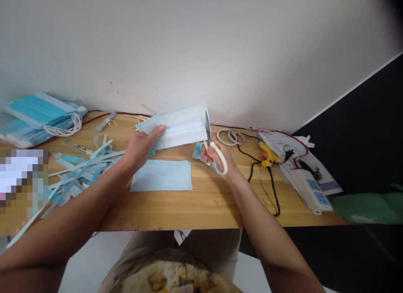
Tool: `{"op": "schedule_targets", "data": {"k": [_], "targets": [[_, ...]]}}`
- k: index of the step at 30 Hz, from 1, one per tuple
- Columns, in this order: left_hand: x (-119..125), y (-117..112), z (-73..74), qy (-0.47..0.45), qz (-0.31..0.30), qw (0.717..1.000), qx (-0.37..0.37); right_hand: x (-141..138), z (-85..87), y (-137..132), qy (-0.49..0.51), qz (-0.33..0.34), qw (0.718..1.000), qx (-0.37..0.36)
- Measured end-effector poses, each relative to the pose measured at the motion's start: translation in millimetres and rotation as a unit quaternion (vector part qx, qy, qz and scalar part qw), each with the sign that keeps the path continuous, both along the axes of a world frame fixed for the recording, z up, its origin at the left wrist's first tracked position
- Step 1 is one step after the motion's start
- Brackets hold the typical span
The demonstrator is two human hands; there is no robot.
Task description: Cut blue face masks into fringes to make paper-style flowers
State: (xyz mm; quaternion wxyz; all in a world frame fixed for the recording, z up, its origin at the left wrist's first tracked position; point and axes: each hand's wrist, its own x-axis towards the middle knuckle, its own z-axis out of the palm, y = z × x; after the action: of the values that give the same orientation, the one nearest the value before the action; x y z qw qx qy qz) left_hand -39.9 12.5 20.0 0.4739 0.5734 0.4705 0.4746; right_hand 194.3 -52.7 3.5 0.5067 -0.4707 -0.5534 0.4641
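My left hand [141, 145] grips the left end of a light blue face mask [179, 126] and holds it up above the wooden table [201, 202]. White-handled scissors [214, 152] are in my right hand [222, 160], fingers through the loops. Their blades stand upright at the mask's right edge. Flat on the table just below lies a second blue mask piece [162, 175].
A pile of cut blue and white strips [78, 167] lies at the left, and a stack of masks [37, 116] at the far left. To the right are white loops [229, 137], a yellow glue gun [269, 155], black cable [270, 188] and a power strip [311, 190].
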Motion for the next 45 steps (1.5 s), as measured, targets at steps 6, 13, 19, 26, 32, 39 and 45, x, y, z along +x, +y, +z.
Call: {"op": "schedule_targets", "data": {"k": [6,13,19,26,32,39,45], "targets": [[0.8,-2.6,3.7,0.006,0.003,1.0,0.002,0.7,-1.1,1.2,-0.002,0.026,1.0,0.002],[0.3,-4.6,7.9,0.009,0.001,1.0,0.009,2.6,-3.4,2.4,0.0,0.023,1.0,0.001],[0.6,-4.5,6.4,0.019,-0.007,1.0,-0.004,2.9,-4.0,3.5,-0.007,0.013,1.0,-0.014],[1.0,-5.7,8.8,0.002,-0.008,1.0,0.003,0.8,-1.0,2.1,-0.001,0.016,1.0,-0.014],[0.5,-5.3,7.4,0.015,-0.016,1.0,0.005,-0.1,-1.1,2.4,0.0,0.008,1.0,-0.008],[-0.3,-5.2,6.9,0.013,-0.013,1.0,0.002,1.4,-0.1,0.5,-0.031,0.008,0.999,-0.006],[-0.3,-4.9,5.0,0.038,-0.011,0.999,0.009,1.5,1.2,1.0,-0.046,0.006,0.999,0.0]]}}
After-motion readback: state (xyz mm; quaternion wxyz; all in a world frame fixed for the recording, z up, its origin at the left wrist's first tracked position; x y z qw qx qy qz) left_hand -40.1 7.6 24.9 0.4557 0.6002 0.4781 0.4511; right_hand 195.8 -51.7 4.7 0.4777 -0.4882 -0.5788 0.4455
